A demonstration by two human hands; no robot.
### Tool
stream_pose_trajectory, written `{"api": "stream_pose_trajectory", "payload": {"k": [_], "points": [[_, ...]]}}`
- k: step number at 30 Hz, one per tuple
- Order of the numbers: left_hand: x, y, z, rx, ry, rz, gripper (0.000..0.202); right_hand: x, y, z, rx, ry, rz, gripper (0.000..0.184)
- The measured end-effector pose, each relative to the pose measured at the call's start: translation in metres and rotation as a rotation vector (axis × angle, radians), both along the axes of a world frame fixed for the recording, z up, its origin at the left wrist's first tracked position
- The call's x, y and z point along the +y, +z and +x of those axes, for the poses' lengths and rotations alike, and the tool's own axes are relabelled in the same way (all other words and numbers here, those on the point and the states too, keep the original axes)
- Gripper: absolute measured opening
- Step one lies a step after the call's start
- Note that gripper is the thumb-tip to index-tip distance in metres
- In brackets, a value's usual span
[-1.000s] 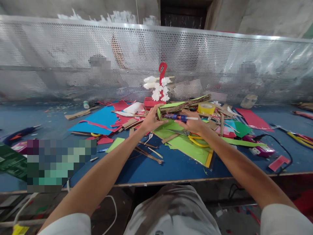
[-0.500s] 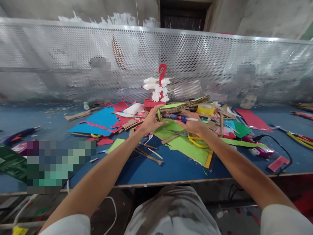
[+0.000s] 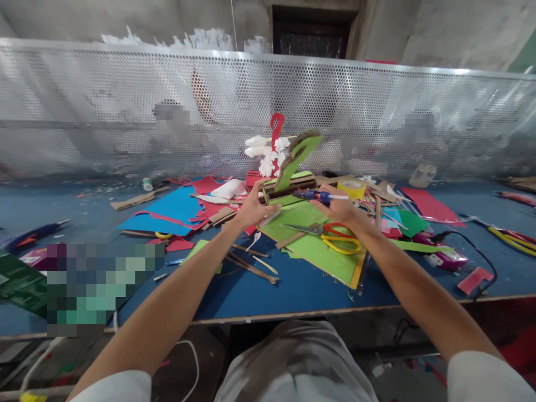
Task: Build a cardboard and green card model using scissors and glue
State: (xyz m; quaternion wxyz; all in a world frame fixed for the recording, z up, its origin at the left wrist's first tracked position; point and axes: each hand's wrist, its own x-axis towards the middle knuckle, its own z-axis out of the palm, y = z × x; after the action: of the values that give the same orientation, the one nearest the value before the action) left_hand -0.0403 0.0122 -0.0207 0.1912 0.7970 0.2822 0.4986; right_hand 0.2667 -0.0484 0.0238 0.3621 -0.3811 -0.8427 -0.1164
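Observation:
My left hand is closed on the left end of a green-covered cardboard base with brown corrugated edges. A hooked green cardboard piece rises tilted from that base. Closed in my right hand is a blue hot glue gun, a pale glue stick coming out of its back. The gun's nozzle points left, close to the base; whether it touches cannot be told. Behind stands a red hooked piece with white flower shapes on a red base. Scissors with yellow and red handles lie below my right hand.
Green sheets, blue card and cardboard strips litter the blue table. Yellow tape sits right of the glue gun. A black cable runs at right. A perforated metal screen closes off the back.
The hooked green piece has swung from lying along the base to standing up tilted. My right hand and the glue gun have shifted slightly right, uncovering more of the scissors.

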Motion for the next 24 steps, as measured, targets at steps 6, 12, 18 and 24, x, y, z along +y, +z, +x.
{"api": "stream_pose_trajectory", "payload": {"k": [6, 12, 18, 24], "points": [[0.006, 0.003, -0.014, -0.034, 0.022, 0.001, 0.086, 0.01, 0.001, 0.034, 0.176, -0.202, -0.021, 0.044], [0.011, 0.002, -0.025, -0.015, 0.056, 0.008, 0.084, 0.019, 0.005, 0.054, 0.179, -0.271, -0.016, 0.052], [0.015, -0.002, -0.028, -0.019, 0.029, -0.026, 0.084, 0.022, 0.005, 0.053, 0.075, -0.343, -0.05, 0.056], [0.012, 0.001, -0.027, 0.036, 0.066, 0.024, 0.086, 0.022, 0.004, 0.051, -0.009, -0.393, -0.076, 0.056]]}}
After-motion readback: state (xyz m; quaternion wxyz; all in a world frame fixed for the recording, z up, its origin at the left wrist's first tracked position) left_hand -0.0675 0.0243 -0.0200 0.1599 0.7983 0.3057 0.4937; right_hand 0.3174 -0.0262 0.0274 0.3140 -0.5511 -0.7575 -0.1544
